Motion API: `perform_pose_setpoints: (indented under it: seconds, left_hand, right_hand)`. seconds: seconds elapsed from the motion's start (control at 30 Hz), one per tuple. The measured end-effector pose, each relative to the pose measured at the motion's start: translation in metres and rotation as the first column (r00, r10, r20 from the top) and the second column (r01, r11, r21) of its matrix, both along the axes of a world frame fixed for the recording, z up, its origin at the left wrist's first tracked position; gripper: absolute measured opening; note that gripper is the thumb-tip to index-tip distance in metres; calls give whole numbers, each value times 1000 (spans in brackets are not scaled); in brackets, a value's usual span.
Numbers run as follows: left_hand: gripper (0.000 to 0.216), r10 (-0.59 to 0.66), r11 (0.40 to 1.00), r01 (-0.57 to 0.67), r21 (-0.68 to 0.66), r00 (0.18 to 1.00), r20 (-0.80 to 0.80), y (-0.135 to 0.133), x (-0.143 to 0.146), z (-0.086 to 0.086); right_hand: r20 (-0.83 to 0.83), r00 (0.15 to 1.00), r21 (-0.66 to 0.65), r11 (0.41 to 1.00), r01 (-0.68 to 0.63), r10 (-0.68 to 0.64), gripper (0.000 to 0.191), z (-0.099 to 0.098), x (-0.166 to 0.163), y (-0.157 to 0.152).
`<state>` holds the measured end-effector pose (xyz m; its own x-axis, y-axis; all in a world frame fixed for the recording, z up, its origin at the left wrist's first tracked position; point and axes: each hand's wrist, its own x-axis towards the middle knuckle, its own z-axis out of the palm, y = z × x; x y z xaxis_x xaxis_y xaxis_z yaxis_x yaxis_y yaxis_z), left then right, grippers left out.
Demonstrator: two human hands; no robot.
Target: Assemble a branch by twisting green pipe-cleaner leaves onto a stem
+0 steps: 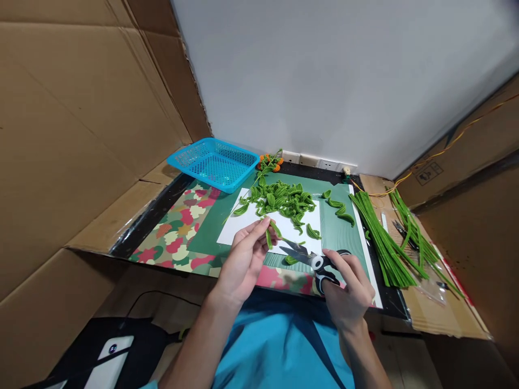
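Note:
My left hand (245,256) pinches a short green pipe-cleaner piece (271,233) between thumb and fingertips, above a white sheet (239,227). My right hand (348,289) grips black-handled scissors (310,259), whose blades point left toward that piece and end just short of it. A pile of folded green pipe-cleaner leaves (284,199) lies on the far half of the white sheet. A few loose curled green pieces (340,208) rest to its right on the green mat (336,232).
A blue plastic basket (213,162) stands at the back left. A stem with orange flowers (270,162) lies beside it. Long straight green pipe cleaners (385,237) are bundled at the right, with another dark tool (403,232) among them. Cardboard walls enclose both sides.

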<state>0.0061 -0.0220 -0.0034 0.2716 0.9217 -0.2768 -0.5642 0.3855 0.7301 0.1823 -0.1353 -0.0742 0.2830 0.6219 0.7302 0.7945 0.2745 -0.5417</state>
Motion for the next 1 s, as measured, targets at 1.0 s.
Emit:
perform_pose_setpoints:
  seconds: [1.0]
  left_hand:
    - [27, -52, 997, 50, -55, 998, -39, -16, 13, -9]
  right_hand:
    - [32, 997, 103, 993, 63, -67, 63, -2, 1, 7]
